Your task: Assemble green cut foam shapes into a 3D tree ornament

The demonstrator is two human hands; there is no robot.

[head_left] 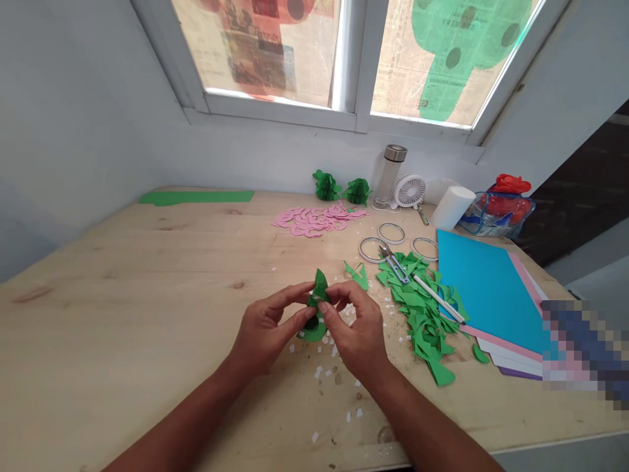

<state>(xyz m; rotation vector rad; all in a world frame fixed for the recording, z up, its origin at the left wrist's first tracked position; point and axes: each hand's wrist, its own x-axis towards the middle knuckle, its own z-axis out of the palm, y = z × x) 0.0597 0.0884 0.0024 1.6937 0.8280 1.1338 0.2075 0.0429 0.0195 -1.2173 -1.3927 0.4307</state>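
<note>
Between my two hands, over the middle of the wooden table, is a folded green paper piece [320,283] with a pointed top. My left hand [268,324] pinches its left side between thumb and fingers. On the right side, my right hand [356,324] pinches the same piece, its thumb near a small pale patch on the paper. Just below the fingertips shows a rounded green paper part [312,334] with a dark opening, partly hidden by the thumbs. Small white paper bits [328,372] lie scattered around and beneath the hands.
Right of my hands are green scraps [427,328], a white pen [437,298], snips [394,263], tape rolls [391,233] and blue sheets [491,288]. Behind are pink cutouts [314,219], green paper shapes [326,186], a bottle [389,177] and a fan [409,191]. A green strip [196,197] lies back left.
</note>
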